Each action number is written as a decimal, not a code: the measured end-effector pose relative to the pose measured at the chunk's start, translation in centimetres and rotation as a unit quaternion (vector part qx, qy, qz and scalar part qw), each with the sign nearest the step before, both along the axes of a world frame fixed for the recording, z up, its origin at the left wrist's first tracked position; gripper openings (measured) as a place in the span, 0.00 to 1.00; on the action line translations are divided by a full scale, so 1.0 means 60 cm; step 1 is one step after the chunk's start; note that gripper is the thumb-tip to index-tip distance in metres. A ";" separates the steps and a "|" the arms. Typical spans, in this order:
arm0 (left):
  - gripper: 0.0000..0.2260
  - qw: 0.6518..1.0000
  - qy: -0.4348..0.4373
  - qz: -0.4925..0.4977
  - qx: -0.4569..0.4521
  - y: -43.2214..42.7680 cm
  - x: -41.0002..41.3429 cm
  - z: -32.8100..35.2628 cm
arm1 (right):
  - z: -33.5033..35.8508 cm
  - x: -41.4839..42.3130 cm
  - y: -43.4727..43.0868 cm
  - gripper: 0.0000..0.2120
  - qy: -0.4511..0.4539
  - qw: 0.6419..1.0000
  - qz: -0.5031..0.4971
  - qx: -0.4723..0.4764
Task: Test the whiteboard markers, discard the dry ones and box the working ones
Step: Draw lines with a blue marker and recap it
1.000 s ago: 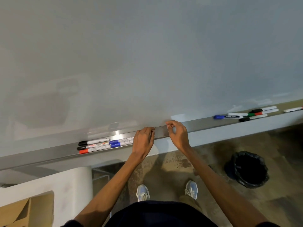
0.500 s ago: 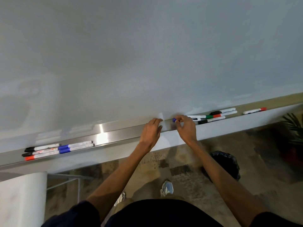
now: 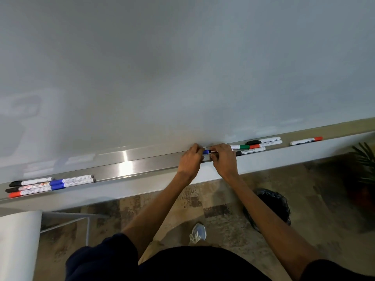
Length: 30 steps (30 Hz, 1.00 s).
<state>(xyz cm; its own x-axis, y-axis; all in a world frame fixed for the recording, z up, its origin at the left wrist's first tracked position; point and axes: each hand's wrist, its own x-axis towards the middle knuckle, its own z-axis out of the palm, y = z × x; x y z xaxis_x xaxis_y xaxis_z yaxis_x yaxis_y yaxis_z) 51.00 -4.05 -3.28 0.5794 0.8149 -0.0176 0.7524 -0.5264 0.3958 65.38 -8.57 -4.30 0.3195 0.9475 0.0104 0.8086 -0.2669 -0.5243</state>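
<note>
While both hands [image 3: 190, 161] [image 3: 224, 161] grip one marker [image 3: 211, 152], others [image 3: 253, 146] line the tray [image 3: 142, 165].

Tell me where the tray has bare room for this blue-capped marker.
Free: the long stretch of tray between the left marker cluster and the left hand; a short gap between the right marker cluster and the lone red-capped marker. Crowded: both clusters.
</note>
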 end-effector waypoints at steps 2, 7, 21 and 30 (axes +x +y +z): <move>0.13 1.000 0.009 0.003 0.005 -0.004 0.004 -0.002 | -0.001 -0.001 -0.002 0.12 0.001 1.000 0.010 0.000; 0.11 0.999 0.028 0.028 0.016 -0.005 0.003 -0.006 | -0.007 0.000 -0.004 0.10 -0.005 1.000 0.028 0.006; 0.12 0.998 -0.056 0.022 0.021 -0.015 -0.063 0.019 | 0.032 -0.024 0.002 0.17 0.021 0.982 0.186 -0.016; 0.11 0.998 0.002 -0.044 -0.055 0.002 -0.101 0.045 | 0.055 -0.048 0.002 0.13 -0.082 0.961 0.262 -0.030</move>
